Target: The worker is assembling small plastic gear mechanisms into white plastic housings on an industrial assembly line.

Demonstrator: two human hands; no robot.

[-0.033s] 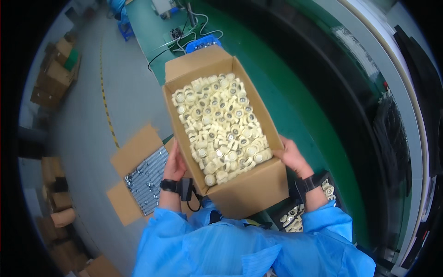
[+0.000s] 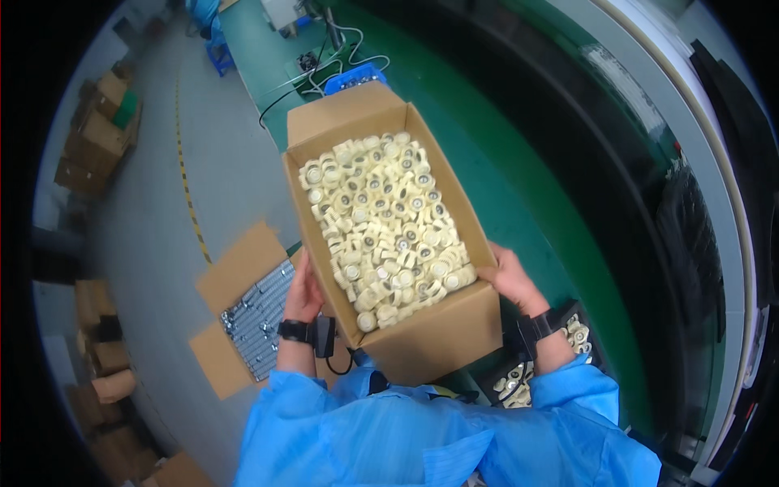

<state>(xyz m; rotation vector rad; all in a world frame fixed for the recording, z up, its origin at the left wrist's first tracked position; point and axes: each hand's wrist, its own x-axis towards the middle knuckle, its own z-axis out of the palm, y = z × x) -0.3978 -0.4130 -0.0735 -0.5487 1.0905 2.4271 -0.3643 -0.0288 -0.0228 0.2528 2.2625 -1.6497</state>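
Between my hands is an open cardboard box [image 2: 430,345], tilted so that its inside faces me. Cream-coloured plastic knob-like parts [image 2: 381,219], many with dark round centres, fill it. My left hand [image 2: 303,290] is pressed to the box's left side, its fingers partly hidden behind the cardboard. At the right near corner, my right hand [image 2: 511,280] grips the edge, thumb on the rim and the other fingers out of sight. One flap [image 2: 349,114] stands up at the far end.
A second open carton [image 2: 235,264] holds rows of metal cylindrical parts at the left. By my right forearm a dark tray [image 2: 580,312] contains more cream parts. A blue bin [image 2: 355,79] and cables [image 2: 349,45] are on the green bench [image 2: 519,211]. Stacked cartons [image 2: 97,138] line the far left.
The box and both hands have shifted very slightly to the left in the picture. My grip on the box looks the same.
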